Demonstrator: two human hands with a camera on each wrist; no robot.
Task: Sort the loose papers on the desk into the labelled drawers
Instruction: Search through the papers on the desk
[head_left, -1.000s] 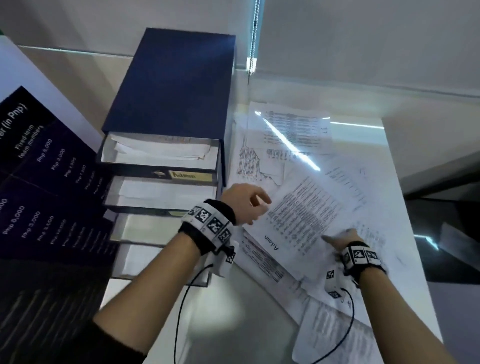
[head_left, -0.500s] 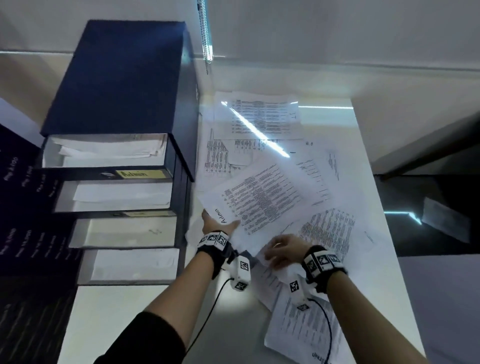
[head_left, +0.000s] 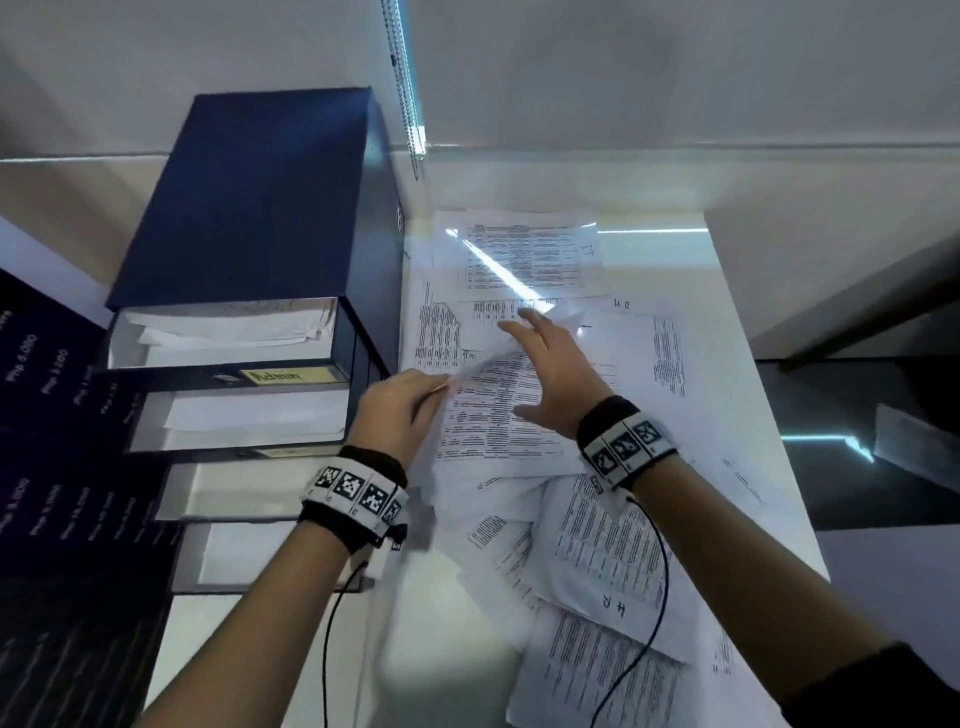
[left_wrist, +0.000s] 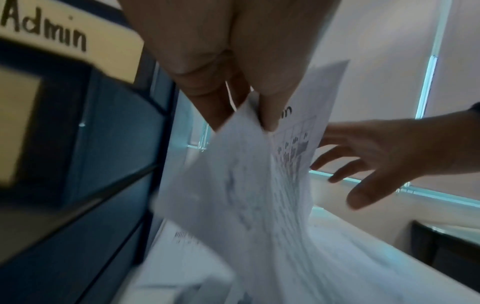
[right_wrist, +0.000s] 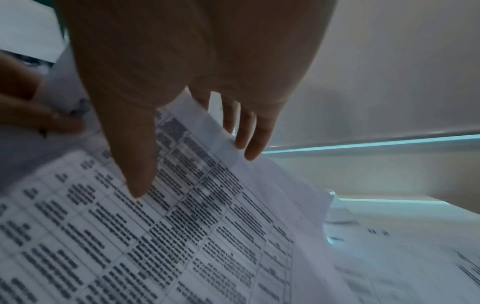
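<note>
My left hand (head_left: 400, 410) pinches the corner of a printed sheet (head_left: 498, 415) between thumb and fingers, just beside the blue drawer box (head_left: 260, 208), and the sheet's near part lifts off the pile of loose papers (head_left: 597, 545) on the white desk (head_left: 753, 415). My right hand (head_left: 556, 364) is spread wide with straight fingers, its thumb on the top of the same sheet and its fingers past the far edge. The four drawers are pulled out with papers inside, and the top drawer (head_left: 223, 338) has a yellow label (head_left: 291, 375) that says Admin.
</note>
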